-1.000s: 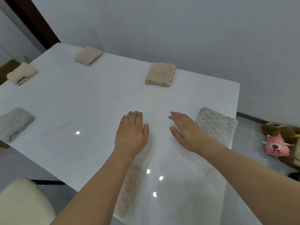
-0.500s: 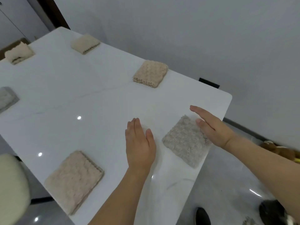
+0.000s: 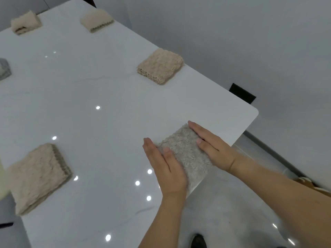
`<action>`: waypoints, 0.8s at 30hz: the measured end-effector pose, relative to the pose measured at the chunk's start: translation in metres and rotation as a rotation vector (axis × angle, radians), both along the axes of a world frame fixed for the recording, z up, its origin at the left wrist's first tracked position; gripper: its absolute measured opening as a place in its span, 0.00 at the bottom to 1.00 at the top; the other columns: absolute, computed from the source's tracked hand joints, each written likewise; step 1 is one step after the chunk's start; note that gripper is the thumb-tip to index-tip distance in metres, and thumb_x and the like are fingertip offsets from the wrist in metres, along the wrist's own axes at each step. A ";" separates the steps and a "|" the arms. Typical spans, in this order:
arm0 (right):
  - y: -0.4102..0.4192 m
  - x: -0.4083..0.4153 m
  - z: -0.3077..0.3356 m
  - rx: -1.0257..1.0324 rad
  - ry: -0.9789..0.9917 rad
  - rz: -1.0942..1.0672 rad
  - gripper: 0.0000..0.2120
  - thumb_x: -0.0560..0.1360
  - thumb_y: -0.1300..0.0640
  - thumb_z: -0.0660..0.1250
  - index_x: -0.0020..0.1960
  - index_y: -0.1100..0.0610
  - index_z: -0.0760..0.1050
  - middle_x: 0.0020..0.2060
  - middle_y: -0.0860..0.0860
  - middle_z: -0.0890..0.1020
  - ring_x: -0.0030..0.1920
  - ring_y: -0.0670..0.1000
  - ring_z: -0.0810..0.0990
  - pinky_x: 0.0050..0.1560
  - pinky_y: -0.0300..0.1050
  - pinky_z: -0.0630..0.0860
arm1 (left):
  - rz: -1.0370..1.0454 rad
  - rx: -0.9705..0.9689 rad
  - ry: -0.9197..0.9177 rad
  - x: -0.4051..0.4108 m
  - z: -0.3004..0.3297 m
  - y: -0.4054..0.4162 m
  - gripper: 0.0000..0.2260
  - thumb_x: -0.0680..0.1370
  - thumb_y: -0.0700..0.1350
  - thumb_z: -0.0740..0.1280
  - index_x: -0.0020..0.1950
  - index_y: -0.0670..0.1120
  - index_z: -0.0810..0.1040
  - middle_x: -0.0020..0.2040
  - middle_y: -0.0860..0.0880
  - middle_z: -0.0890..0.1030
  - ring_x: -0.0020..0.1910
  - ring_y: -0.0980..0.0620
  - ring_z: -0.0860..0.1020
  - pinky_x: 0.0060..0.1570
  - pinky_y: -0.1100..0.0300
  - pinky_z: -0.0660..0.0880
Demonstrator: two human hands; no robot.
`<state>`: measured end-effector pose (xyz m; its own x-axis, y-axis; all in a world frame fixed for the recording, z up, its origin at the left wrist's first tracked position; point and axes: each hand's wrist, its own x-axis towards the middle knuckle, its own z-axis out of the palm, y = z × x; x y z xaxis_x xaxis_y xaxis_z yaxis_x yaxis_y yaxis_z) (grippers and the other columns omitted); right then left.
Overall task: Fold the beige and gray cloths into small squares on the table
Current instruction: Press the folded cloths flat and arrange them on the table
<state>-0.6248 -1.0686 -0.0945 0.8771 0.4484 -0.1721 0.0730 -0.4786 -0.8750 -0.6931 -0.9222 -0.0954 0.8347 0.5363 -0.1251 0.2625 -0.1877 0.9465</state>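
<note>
Here, on the shiny white table (image 3: 107,86), a fluffy gray folded cloth (image 3: 186,153) is squeezed flat at the near right corner. It is pressed between the left hand (image 3: 165,167) and right hand (image 3: 213,147), both flat and open. Next, probably, its sides must be squared gently.

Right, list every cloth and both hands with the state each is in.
gray cloth: folded, flat at table edge, between both hands
left hand: open, flat against cloth's left side
right hand: open, flat on cloth's right side
near beige cloth: folded
far-edge beige cloth: folded
two far beige cloths: folded
gray cloth at left: mostly cut off
</note>
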 end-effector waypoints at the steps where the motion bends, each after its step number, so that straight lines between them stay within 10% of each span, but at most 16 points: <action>1: -0.001 0.001 -0.003 -0.006 -0.017 0.025 0.26 0.81 0.46 0.51 0.78 0.48 0.54 0.76 0.39 0.57 0.74 0.35 0.53 0.74 0.33 0.48 | 0.013 0.001 -0.005 0.000 -0.001 -0.003 0.24 0.86 0.49 0.49 0.81 0.50 0.46 0.80 0.58 0.47 0.78 0.64 0.45 0.76 0.61 0.44; 14: -0.002 0.013 -0.022 -0.568 -0.501 0.297 0.27 0.82 0.46 0.40 0.79 0.54 0.47 0.78 0.48 0.51 0.77 0.44 0.47 0.76 0.47 0.38 | -0.132 0.719 0.232 -0.003 -0.032 0.009 0.26 0.83 0.49 0.46 0.79 0.40 0.57 0.79 0.45 0.60 0.79 0.46 0.53 0.78 0.48 0.48; 24: -0.002 0.008 -0.029 -0.371 -0.510 0.055 0.26 0.82 0.47 0.43 0.77 0.57 0.58 0.76 0.50 0.60 0.77 0.47 0.56 0.77 0.46 0.47 | -0.216 0.698 0.266 -0.006 -0.024 0.013 0.31 0.80 0.56 0.39 0.80 0.42 0.54 0.80 0.47 0.55 0.80 0.49 0.48 0.77 0.52 0.40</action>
<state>-0.6169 -1.0706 -0.1237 0.8674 0.4856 0.1085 0.4697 -0.7273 -0.5004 -0.6987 -0.9091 -0.1198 0.9189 0.3934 -0.0284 0.3538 -0.7902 0.5004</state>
